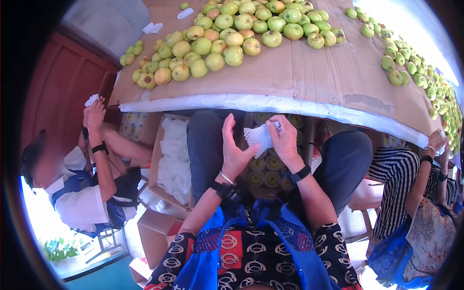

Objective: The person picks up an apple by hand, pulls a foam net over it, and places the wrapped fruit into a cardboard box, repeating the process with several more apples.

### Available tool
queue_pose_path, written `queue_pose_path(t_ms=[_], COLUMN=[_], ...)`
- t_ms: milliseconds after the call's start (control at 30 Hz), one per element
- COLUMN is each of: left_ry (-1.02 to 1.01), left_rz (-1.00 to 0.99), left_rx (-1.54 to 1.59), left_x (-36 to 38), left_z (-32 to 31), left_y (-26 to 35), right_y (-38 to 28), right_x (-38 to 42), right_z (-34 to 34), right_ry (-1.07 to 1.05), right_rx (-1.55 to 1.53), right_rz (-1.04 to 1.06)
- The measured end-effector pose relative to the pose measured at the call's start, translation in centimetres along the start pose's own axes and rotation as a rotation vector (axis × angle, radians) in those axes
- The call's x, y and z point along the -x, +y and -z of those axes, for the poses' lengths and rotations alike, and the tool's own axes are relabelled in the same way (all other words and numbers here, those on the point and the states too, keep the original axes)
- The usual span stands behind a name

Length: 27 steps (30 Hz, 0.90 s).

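Note:
A white foam net sleeve (259, 137) is pinched in my right hand (285, 137), its mesh hanging toward the left. My left hand (233, 152) is open, fingers pointing up and thumb stretched out right at the sleeve's lower edge. Below both hands, between my knees, a box holds green apples (272, 179) in white foam sleeves, partly hidden by my hands and arms. To the left of my leg stands a cardboard box (155, 166) full of white foam sleeves (174, 159).
A large heap of green apples (224, 21) lies on the cardboard-covered table (290, 77) ahead, with more apples (420, 67) at the right. One person (92, 179) sits at my left holding something white; another person (420, 217) sits at my right. Loose foam sleeves (152, 28) lie near the far left.

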<state>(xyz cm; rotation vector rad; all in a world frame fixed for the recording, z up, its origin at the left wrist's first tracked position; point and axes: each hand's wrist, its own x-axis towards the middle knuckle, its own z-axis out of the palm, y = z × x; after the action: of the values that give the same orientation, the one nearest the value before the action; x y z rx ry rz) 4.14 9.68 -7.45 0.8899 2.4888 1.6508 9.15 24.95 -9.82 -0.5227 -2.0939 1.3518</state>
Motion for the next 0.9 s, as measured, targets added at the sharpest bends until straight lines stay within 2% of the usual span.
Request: queue_pose_path(t_ms=[33, 67, 133, 200, 267, 300, 333, 400, 533, 600, 633, 700, 733, 800, 833, 900], left_ry=[0.009, 0.017, -0.321, -0.267, -0.388, -0.292, -0.288, -0.485, -0.588, -0.613, -0.608, -0.441, -0.444, -0.629, -0.627, -0.880], left_rz=[-0.209, -0.215, -0.083, -0.020, 0.172, 0.065, 0.061, 0.197, 0.211, 0.298, 0.292, -0.022, -0.029, 0.211, 0.209, 0.506], left_rx=[-0.162, -0.162, -0.324, -0.323, -0.221, -0.156, -0.157, -0.230, -0.202, -0.211, -0.207, -0.208, -0.199, -0.027, -0.025, 0.004], left_x=[-0.3, -0.5, -0.1, 0.3, 0.0, 0.3, 0.5, 0.6, 0.6, 0.4, 0.6, 1.0, 1.2, 1.0, 0.9, 0.8], left_z=[0.3, 0.3, -0.1, -1.1, -1.1, -1.2, -1.1, -1.2, -0.9, -0.7, -0.8, -1.3, -1.4, -1.4, -1.3, -1.4], left_y=[-0.1, -0.1, 0.0, -1.0, -1.6, -1.7, -1.8, -1.9, -1.9, -1.3, -1.5, -2.4, -2.7, -2.7, -2.5, -1.9], right_y=[-0.1, -0.2, -0.4, -1.0, -1.6, -2.3, -2.2, -2.0, -2.2, -2.3, -2.4, -2.4, -2.4, -2.4, -2.4, -2.5], right_x=[0.0, 0.0, 0.7, 1.2, 1.4, 1.2, 1.2, 0.9, 0.8, 0.6, 0.4, 0.4, 0.3, 0.1, 0.0, 0.0], right_z=[-0.1, -0.4, -1.0, -1.0, -0.9, -0.7, -0.7, -0.6, -0.3, 0.0, 0.0, 0.1, 0.2, 0.2, 0.2, 0.4], right_ry=[-0.014, -0.015, -0.113, -0.131, -0.209, -0.167, -0.166, -0.131, -0.145, -0.121, -0.120, -0.098, -0.092, -0.084, -0.084, -0.122], right_rx=[0.045, 0.044, 0.022, 0.035, 0.016, 0.008, 0.007, -0.028, -0.015, -0.022, -0.017, -0.060, -0.051, -0.062, -0.061, 0.007], right_rz=[0.057, 0.067, 0.204, 0.297, 0.282, 0.286, 0.292, 0.209, 0.202, 0.095, 0.103, 0.074, 0.074, 0.056, 0.059, 0.146])
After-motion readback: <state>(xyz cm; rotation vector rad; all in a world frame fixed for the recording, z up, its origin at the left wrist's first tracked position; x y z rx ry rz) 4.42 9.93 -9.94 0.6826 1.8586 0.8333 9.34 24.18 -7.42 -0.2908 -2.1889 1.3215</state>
